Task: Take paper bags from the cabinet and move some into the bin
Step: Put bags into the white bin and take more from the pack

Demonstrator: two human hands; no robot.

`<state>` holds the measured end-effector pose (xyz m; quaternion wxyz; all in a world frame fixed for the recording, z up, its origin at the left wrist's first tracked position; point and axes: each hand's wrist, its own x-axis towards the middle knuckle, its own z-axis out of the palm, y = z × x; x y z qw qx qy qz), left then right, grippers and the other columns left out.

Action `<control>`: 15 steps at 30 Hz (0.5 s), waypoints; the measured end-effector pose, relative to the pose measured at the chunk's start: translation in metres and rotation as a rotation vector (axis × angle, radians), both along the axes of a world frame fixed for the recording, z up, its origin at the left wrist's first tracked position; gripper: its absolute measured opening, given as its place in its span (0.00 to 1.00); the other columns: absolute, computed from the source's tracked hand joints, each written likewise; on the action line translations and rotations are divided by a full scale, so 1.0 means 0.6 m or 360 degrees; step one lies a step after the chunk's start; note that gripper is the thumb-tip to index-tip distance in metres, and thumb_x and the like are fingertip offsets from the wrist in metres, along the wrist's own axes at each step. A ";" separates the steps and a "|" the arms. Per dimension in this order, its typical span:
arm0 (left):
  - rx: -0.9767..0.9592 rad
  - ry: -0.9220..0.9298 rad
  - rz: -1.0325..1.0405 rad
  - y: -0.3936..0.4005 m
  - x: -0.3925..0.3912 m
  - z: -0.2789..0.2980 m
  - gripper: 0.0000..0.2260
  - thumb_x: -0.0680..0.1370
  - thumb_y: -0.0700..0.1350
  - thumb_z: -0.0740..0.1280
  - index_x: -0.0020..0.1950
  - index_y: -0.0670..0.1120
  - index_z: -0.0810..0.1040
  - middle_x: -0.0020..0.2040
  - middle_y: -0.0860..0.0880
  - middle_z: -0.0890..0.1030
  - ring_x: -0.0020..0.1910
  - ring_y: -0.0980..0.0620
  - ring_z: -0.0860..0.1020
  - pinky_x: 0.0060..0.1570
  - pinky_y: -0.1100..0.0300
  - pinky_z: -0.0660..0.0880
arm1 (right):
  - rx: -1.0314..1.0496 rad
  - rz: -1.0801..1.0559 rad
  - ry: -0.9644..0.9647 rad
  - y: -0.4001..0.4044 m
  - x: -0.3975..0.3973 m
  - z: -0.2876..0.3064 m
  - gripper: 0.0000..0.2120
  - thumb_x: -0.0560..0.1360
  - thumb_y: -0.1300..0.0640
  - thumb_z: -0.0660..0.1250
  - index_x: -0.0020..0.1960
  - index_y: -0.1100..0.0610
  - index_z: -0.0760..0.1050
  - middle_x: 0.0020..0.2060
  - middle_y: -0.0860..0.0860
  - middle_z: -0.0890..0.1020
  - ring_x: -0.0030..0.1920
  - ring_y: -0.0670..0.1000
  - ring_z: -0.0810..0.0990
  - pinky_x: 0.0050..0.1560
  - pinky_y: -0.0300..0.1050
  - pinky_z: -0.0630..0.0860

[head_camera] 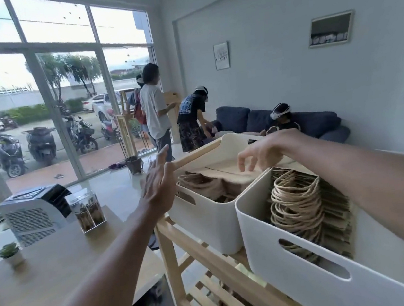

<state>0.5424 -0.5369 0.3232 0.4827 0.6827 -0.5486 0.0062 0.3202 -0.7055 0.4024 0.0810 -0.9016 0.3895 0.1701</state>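
Bags (297, 199) packed upright in near white bin (295, 255) on wooden shelf unit (172, 253); more in far bin (203, 216). Left hand (157, 183) open, empty, beside rail. Right hand (259, 154) half-curled, empty, fingertips over far bin's bags. Likely sorting step; next, pinching a few bags. Bench (43, 261) left; windows, sofa, people beyond.

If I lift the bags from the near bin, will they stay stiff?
Probably not: the bags are flat paper packed on edge, so a bundle may fan. Their cord handles look loose and could snag. The stack seems heavy.
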 end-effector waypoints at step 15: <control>0.0174 -0.0039 -0.0238 0.057 -0.020 0.015 0.31 0.80 0.58 0.48 0.82 0.49 0.61 0.78 0.41 0.70 0.68 0.47 0.72 0.70 0.38 0.68 | 0.0398 -0.0035 -0.0768 0.041 -0.005 0.008 0.25 0.84 0.61 0.63 0.76 0.41 0.70 0.79 0.52 0.68 0.80 0.55 0.65 0.78 0.58 0.62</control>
